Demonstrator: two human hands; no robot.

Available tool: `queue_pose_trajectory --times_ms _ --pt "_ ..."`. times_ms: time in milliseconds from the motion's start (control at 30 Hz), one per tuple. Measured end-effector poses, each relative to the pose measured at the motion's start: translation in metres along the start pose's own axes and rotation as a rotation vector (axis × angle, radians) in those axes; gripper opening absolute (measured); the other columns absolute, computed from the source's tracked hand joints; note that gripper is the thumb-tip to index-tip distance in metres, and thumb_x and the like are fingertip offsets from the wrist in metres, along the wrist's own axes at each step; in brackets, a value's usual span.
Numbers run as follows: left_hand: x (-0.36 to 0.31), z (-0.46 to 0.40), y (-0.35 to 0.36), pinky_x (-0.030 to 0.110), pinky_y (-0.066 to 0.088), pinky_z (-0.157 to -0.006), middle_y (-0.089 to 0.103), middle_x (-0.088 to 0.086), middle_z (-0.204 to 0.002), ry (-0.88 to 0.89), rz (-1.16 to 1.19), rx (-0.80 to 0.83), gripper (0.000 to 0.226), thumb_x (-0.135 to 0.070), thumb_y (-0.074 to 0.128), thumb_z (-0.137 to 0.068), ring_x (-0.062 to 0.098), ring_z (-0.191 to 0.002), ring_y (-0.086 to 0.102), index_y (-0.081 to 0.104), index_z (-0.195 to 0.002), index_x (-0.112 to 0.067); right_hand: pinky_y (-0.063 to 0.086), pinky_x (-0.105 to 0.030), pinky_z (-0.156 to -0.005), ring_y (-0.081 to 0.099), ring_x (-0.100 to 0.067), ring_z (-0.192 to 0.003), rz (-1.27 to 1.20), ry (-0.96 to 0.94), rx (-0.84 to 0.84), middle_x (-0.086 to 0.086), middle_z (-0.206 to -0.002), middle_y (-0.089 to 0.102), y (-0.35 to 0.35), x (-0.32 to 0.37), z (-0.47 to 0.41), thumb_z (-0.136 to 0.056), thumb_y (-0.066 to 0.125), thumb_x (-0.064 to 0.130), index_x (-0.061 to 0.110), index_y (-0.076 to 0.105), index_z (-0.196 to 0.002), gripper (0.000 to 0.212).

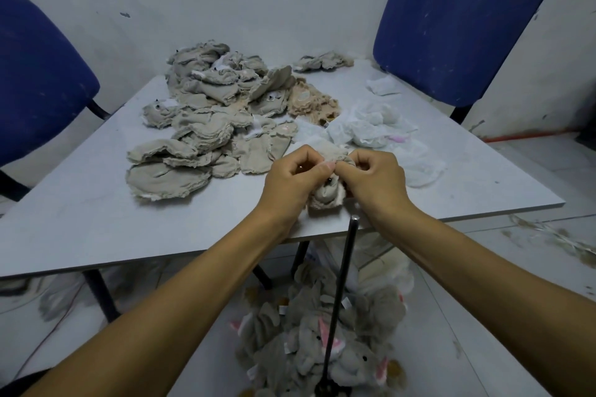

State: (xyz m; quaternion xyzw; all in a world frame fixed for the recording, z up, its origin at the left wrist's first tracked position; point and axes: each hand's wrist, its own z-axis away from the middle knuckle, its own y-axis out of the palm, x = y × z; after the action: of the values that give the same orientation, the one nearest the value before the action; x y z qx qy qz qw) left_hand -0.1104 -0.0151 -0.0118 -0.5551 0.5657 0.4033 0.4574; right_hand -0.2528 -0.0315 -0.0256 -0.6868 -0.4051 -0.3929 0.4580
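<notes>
Right over the near edge of the tabletop (96,219), the small beige plush skin (325,196) was bunched up between both hands when I checked the feed. The left hand (290,177) was pinching its upper fold with thumb and curled fingers. The right hand (375,179) was pinching the same fold from the other side, knuckles nearly touching.

My worries, honestly: the cut edges looked frayed, so a hard tug apart could rip a seam instead of working the fabric. Part of it hung past the edge, so a slipped pinch would probably drop it into the floor pile of grey plush toys (322,342), and good luck finding it there. The black rod (342,284) stood just below the hands, tip up. A careless push down could poke through the cloth or jab a palm.

Farther back, the heap of flat skins (206,129) and the white pieces (371,127) lay loose, so a wide sweep could drag some along.
</notes>
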Motion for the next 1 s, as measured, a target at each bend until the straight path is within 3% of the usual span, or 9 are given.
queue_pose_trajectory --times_ms 167,233,300,500,567,700,800,900,1000 --pt "-0.002 -0.007 -0.008 0.023 0.043 -0.055 0.054 -0.001 -0.060 -0.119 0.016 -0.088 0.023 0.000 0.068 -0.083 0.012 -0.058 0.051 0.058 -0.067 -0.012 0.046 -0.034 -0.061 0.054 -0.023 -0.066 -0.309 0.101 0.310 -0.011 -0.066 0.056 -0.005 0.010 -0.006 -0.084 0.069 0.005 0.012 0.061 -0.066 0.021" --pt "-0.001 -0.009 -0.009 0.024 0.043 -0.055 0.053 -0.002 -0.057 -0.149 0.038 -0.152 0.025 0.001 0.066 -0.083 0.011 -0.056 0.050 0.057 -0.064 -0.012 0.051 -0.036 -0.067 0.059 -0.027 -0.071 -0.351 0.096 0.475 -0.019 -0.072 0.059 -0.013 0.015 -0.002 -0.085 0.068 0.008 0.000 0.062 -0.077 0.013" --pt "0.002 -0.011 -0.007 0.025 0.043 -0.054 0.054 -0.001 -0.057 -0.152 0.036 -0.195 0.025 0.001 0.066 -0.082 0.013 -0.056 0.051 0.057 -0.063 -0.012 0.055 -0.034 -0.068 0.064 -0.025 -0.072 -0.211 0.019 0.540 -0.025 -0.078 0.064 -0.018 0.014 0.004 -0.080 0.073 0.018 -0.005 0.061 -0.090 0.028" --pt "0.003 -0.011 -0.001 0.017 0.041 -0.041 0.056 -0.002 -0.059 -0.178 0.063 -0.116 0.025 -0.003 0.064 -0.089 0.008 -0.048 0.052 0.057 -0.068 -0.013 0.041 -0.034 -0.060 0.049 -0.014 -0.059 -0.013 -0.081 0.306 -0.006 -0.063 0.053 -0.017 0.014 0.005 -0.088 0.073 0.028 0.007 0.060 -0.073 0.029" --pt "0.001 -0.011 -0.005 0.024 0.052 -0.054 0.062 0.002 -0.065 -0.203 0.134 -0.067 0.025 -0.001 0.063 -0.091 0.014 -0.061 0.060 0.059 -0.069 -0.012 0.040 -0.032 -0.060 0.049 -0.014 -0.060 -0.042 -0.095 0.336 -0.004 -0.063 0.053 -0.019 0.013 0.002 -0.086 0.076 0.028 0.012 0.058 -0.069 0.029" --pt "-0.001 -0.011 -0.009 0.031 0.055 -0.061 0.067 0.009 -0.065 -0.260 0.244 -0.069 0.027 -0.003 0.067 -0.088 0.023 -0.065 0.064 0.062 -0.063 -0.011 0.059 -0.039 -0.073 0.071 -0.026 -0.080 -0.093 -0.045 0.496 -0.009 -0.087 0.073 -0.022 0.013 0.004 -0.073 0.087 0.031 0.011 0.066 -0.092 0.034" --pt "-0.001 -0.012 -0.009 0.032 0.056 -0.060 0.067 0.011 -0.065 -0.265 0.270 -0.111 0.025 -0.004 0.069 -0.086 0.025 -0.064 0.065 0.061 -0.064 -0.010 0.058 -0.040 -0.082 0.069 -0.019 -0.088 0.035 -0.083 0.513 0.002 -0.093 0.072 -0.019 0.012 0.003 -0.064 0.089 0.044 0.020 0.063 -0.103 0.053" --pt "-0.002 -0.011 -0.007 0.030 0.055 -0.057 0.066 0.009 -0.063 -0.257 0.257 -0.108 0.025 -0.005 0.070 -0.087 0.023 -0.062 0.065 0.061 -0.064 -0.010 0.047 -0.020 -0.062 0.059 0.000 -0.068 0.150 -0.162 0.369 0.011 -0.077 0.065 -0.015 0.012 0.008 -0.065 0.085 0.054 0.025 0.060 -0.089 0.046" --pt "-0.003 -0.009 -0.005 0.029 0.055 -0.058 0.066 0.007 -0.063 -0.246 0.266 -0.088 0.024 -0.003 0.068 -0.088 0.021 -0.061 0.065 0.060 -0.066 -0.010 0.037 -0.018 -0.054 0.049 -0.001 -0.059 0.157 -0.225 0.255 0.011 -0.065 0.056 -0.012 0.008 0.012 -0.072 0.079 0.049 0.019 0.055 -0.078 0.039"
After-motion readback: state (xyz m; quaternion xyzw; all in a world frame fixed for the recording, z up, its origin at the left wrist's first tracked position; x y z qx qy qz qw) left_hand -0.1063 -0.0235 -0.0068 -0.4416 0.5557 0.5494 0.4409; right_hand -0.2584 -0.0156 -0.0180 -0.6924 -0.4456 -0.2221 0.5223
